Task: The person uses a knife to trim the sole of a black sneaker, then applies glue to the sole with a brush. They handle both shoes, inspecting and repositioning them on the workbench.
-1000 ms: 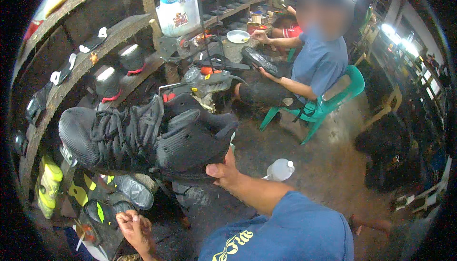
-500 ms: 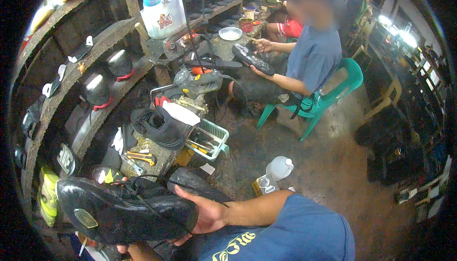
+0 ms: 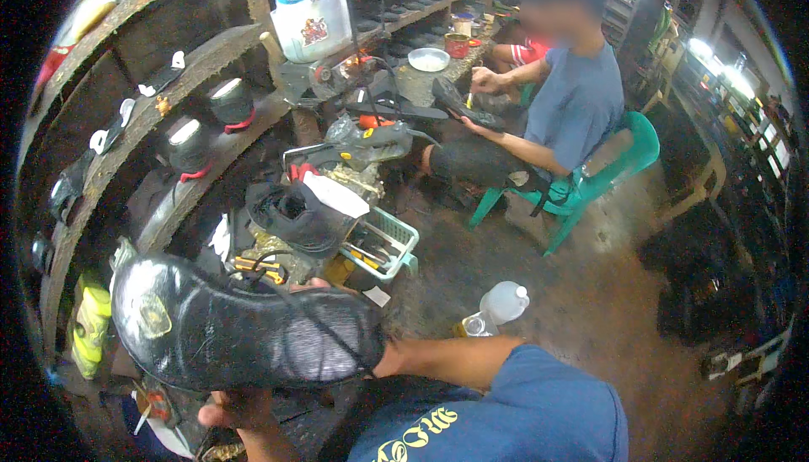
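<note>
A single head-worn view, upright and unmirrored: the left camera of a side-by-side pair on the worker I'm standing near. It looks down and ahead over the wearer's chest through a wide fisheye, a dark round rim closing the corners and the wooden shelf (image 3: 215, 53) at left bending into an arc. Closest to the lens, along the lower part, are the black shoe (image 3: 253, 323), left hand (image 3: 240, 411), right forearm (image 3: 455, 363) and blue sleeve (image 3: 548, 403). Beyond, smaller, at upper right, a seated co-worker (image 3: 580, 100) appears side-on.
</note>
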Demonstrator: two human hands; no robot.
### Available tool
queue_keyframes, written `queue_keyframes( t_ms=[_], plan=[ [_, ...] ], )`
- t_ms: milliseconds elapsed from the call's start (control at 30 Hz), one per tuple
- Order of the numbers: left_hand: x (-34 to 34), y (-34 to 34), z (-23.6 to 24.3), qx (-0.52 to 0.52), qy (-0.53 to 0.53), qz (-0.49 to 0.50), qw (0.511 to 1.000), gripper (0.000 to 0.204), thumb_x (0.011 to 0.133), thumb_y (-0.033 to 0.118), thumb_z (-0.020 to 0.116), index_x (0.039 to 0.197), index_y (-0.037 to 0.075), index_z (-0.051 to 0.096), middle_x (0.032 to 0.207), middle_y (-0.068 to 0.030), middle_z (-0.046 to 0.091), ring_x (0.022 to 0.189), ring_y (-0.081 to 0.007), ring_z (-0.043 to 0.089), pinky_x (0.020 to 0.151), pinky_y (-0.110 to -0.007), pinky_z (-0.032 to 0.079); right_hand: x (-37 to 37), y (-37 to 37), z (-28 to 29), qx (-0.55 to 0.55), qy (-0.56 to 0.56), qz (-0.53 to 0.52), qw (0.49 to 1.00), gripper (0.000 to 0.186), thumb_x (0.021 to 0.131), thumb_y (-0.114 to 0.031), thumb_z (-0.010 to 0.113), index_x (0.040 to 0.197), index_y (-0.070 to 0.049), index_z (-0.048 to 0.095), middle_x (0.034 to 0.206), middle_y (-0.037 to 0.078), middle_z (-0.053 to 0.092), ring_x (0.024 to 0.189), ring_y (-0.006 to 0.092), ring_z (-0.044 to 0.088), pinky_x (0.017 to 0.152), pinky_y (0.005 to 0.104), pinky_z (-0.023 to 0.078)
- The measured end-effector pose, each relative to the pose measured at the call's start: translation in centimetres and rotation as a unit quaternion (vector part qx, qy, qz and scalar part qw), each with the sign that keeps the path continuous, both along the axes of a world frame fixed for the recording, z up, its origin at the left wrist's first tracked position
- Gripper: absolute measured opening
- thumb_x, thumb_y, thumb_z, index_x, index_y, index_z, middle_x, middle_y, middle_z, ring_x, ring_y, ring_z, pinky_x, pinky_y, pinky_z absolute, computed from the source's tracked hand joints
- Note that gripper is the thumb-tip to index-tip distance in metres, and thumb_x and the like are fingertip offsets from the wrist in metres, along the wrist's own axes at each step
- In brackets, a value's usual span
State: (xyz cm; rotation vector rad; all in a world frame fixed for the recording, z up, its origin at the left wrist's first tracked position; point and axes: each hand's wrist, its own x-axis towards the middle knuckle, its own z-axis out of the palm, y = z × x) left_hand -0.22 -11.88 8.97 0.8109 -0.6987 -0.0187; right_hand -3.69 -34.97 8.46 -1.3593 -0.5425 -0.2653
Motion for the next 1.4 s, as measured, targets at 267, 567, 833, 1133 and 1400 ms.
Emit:
queue_keyframes(
  t_ms=[267,567,833,1133,1400],
  plan=[
    [1.2,5.0,-4.7,0.192,0.103,0.188,0.958,0.064,0.09,0.049,0.07,0.129,0.002,0.052,0.125,-0.0156,0.061,0.117,-0.0304,0.061,0.096,-0.048,0.053,1.7,-0.8,-2.7,-0.016,0.09,-0.028,0.995,0.07,0.089,-0.014,0.072,0.143,-0.002,0.03,0.145,0.012,0.038,0.133,0.0245,0.038,0.113,0.0391,0.029],
    [-3.5,14.7,-17.3,0.39,0.285,0.252,0.838,0.017,0.095,0.014,0.064,0.083,0.001,0.063,0.075,-0.0102,0.069,0.066,-0.0173,0.068,0.061,-0.03,0.057,11.6,-7.2,8.9,-0.07,-0.045,-0.409,0.909,0.043,0.092,-0.011,0.069,0.129,0.003,0.052,0.128,0.01,0.057,0.117,0.0223,0.053,0.104,0.037,0.039],
    [-2.9,14.4,-19.7,0.389,0.261,0.29,0.835,0.014,0.092,0.008,0.064,0.081,-0.001,0.063,0.077,-0.0099,0.068,0.066,-0.0152,0.066,0.06,-0.029,0.056,34.9,-6.2,20.7,-0.174,-0.312,-0.49,0.795,0.068,0.081,-0.022,0.081,0.136,0.002,0.049,0.132,0.017,0.057,0.122,0.0301,0.052,0.106,0.0415,0.039],
    [-3.0,14.9,-18.5,0.32,0.28,0.317,0.847,0.013,0.094,0.006,0.064,0.084,0.0,0.061,0.077,-0.0101,0.067,0.063,-0.0152,0.064,0.061,-0.031,0.055,45.8,-7.3,25.3,-0.209,-0.031,-0.422,0.882,0.105,0.065,-0.052,0.088,0.138,0.011,0.046,0.138,0.024,0.055,0.13,0.036,0.052,0.109,0.0417,0.041],
    [-2.4,14.8,-20.2,0.25,0.318,0.286,0.868,0.013,0.096,0.01,0.064,0.088,0.0,0.062,0.081,-0.0089,0.068,0.069,-0.0144,0.065,0.065,-0.03,0.055,36.7,-5.8,15.0,-0.115,-0.065,-0.374,0.918,0.074,0.085,-0.029,0.079,0.143,0.001,0.044,0.14,0.016,0.054,0.123,0.0254,0.055,0.102,0.0366,0.043]
  ],
)
